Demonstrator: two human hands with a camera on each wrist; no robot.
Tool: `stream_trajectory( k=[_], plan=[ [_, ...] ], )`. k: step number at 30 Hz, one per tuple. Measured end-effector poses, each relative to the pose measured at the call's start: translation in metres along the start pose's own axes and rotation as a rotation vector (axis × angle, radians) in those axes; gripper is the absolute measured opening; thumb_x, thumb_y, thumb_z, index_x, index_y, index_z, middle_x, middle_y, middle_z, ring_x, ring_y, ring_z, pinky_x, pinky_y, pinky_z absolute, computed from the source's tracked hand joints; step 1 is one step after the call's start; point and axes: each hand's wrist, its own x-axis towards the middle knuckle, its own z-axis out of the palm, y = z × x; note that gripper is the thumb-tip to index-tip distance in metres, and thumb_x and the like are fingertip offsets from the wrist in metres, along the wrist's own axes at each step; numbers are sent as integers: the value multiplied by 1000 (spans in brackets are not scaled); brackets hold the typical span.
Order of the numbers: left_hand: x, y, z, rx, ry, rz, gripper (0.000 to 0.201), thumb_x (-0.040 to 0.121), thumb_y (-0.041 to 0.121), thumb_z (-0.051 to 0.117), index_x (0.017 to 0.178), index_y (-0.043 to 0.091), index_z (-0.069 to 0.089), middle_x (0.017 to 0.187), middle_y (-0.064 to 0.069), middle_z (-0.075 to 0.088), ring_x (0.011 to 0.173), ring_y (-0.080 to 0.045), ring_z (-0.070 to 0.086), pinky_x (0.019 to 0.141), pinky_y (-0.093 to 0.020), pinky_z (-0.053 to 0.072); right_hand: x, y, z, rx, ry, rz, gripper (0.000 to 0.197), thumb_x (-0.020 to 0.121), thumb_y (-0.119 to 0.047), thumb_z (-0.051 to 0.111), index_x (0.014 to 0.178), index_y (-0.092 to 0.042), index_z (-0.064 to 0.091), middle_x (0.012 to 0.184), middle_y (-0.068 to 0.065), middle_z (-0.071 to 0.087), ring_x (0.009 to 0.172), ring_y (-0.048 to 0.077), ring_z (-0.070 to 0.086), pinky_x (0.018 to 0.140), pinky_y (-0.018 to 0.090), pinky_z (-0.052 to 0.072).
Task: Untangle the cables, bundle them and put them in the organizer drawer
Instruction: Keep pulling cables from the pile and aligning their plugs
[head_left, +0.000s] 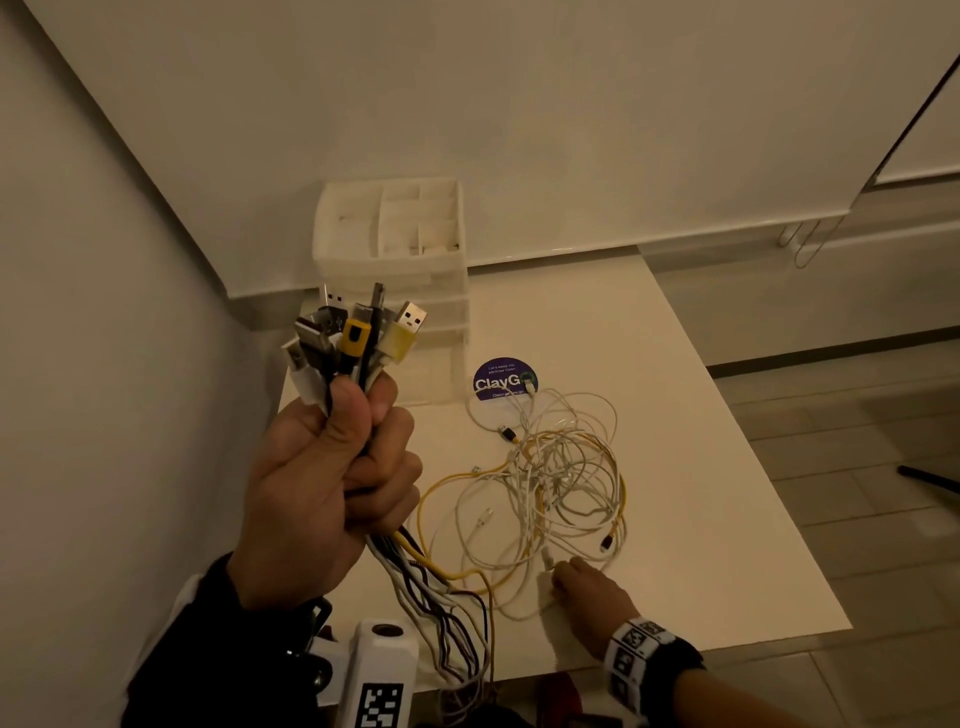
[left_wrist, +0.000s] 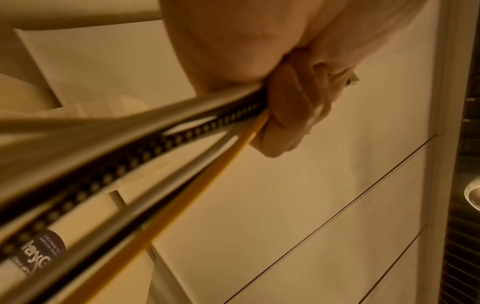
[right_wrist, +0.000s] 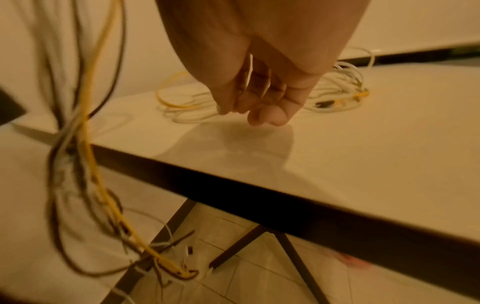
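My left hand (head_left: 358, 431) is raised in front of the wall and grips a bundle of cable ends (head_left: 358, 332); USB plugs in white, yellow and black stick up out of the fist. In the left wrist view the fist (left_wrist: 291, 107) closes round white, black-patterned and yellow cables (left_wrist: 161, 142). Their lengths hang below the fist over the table's front edge (head_left: 452, 629). A loose tangle of white and yellow cables (head_left: 561, 467) lies on the table. At its near side my right hand (head_left: 558, 574) pinches a white cable (head_left: 546, 561), which runs between the fingers (right_wrist: 259, 102). The white organizer drawer unit (head_left: 395, 260) stands at the back left.
A round purple sticker (head_left: 501, 382) lies on the white table (head_left: 701, 519) beside the organizer. A wall runs close along the left. The hanging cable ends (right_wrist: 179, 271) dangle beside the dark table legs (right_wrist: 293, 253) above the tiled floor.
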Motion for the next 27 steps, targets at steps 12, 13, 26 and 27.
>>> stream_trajectory(
  k=[12, 13, 26, 27],
  plan=[
    [14, -2, -5, -14, 13, 15, 40, 82, 44, 70, 75, 13, 47, 50, 3, 27, 37, -8, 18, 38, -15, 21, 52, -20, -11, 427, 209, 272, 23, 89, -17, 59, 77, -19, 39, 78, -1, 46, 77, 21, 47, 66, 29, 36],
    [15, -2, -6, -12, 13, 17, 40, 82, 45, 70, 74, 13, 48, 50, 3, 27, 37, -8, 18, 38, -15, 21, 54, -20, -12, 415, 216, 277, 25, 88, -15, 58, 72, -20, 40, 78, -1, 47, 77, 21, 48, 67, 30, 39],
    [38, -3, -8, -7, 33, 36, 48, 79, 46, 72, 73, 12, 40, 49, 6, 33, 34, -4, 23, 36, -14, 17, 60, -73, -183, 403, 575, -114, 8, 93, -18, 55, 95, -14, 62, 80, 1, 67, 68, 19, 64, 64, 32, 53],
    [40, -3, -8, -12, 30, 39, 49, 79, 46, 73, 73, 12, 38, 49, 5, 33, 34, -4, 23, 36, -15, 16, 60, -80, -200, 464, 590, -127, 6, 93, -18, 57, 96, -16, 62, 77, 0, 68, 64, 16, 66, 61, 28, 55]
  ],
)
